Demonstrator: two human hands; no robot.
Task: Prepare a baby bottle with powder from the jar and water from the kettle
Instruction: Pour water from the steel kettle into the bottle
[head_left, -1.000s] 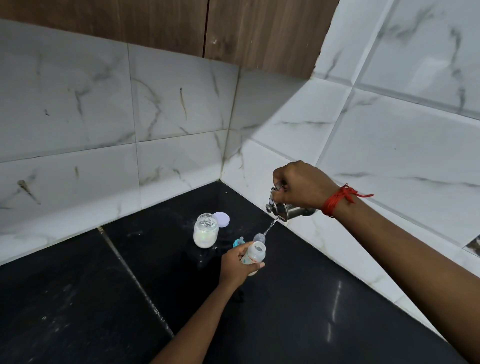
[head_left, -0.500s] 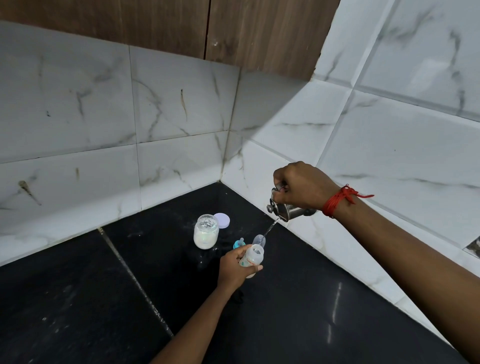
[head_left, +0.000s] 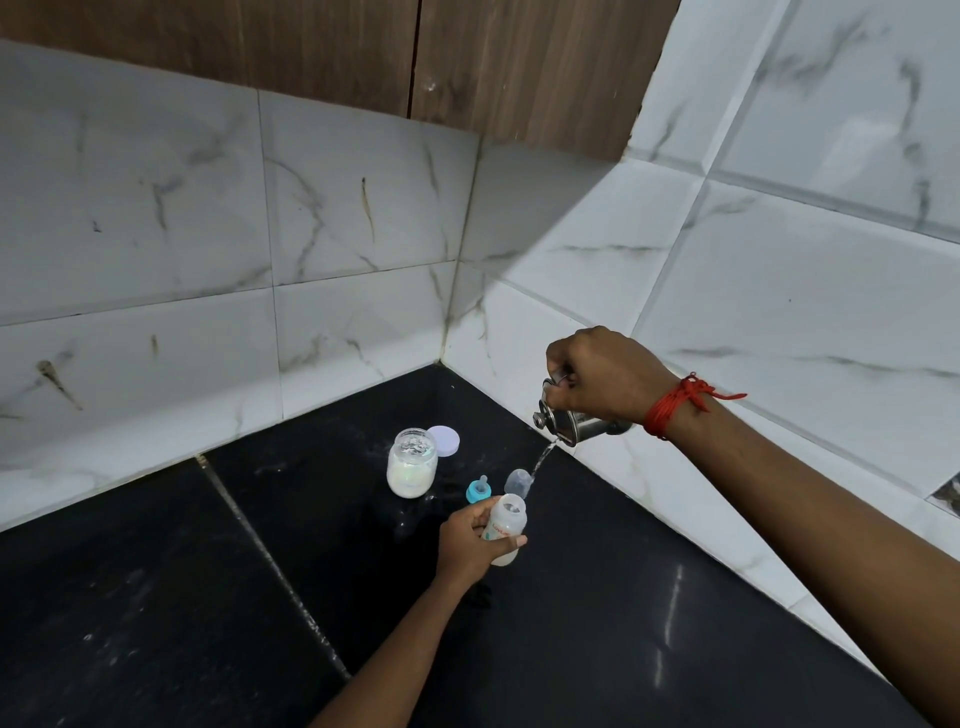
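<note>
My left hand (head_left: 467, 540) grips an open clear baby bottle (head_left: 505, 527) upright on the black counter (head_left: 597, 623); white powder shows at its base. Above and to the right, my right hand (head_left: 605, 382) holds a small steel kettle (head_left: 574, 423) tilted left. A thin stream of water (head_left: 540, 460) falls from its spout toward the bottle's mouth. An open glass jar (head_left: 411, 462) of white powder stands further back, its pale lid (head_left: 444, 440) lying behind it. The blue teat ring (head_left: 477, 490) and a clear cap (head_left: 518, 481) sit just behind the bottle.
The counter ends in a corner of white marble-patterned tile walls (head_left: 363, 234), with wooden cabinets (head_left: 467, 62) above. The right wall runs close beside my right forearm. A grout seam (head_left: 270, 566) crosses the counter diagonally. Powder specks dot the surface near the jar.
The kettle stays tilted and water keeps pouring. My left hand and the bottle have shifted only very slightly; nothing else has moved.
</note>
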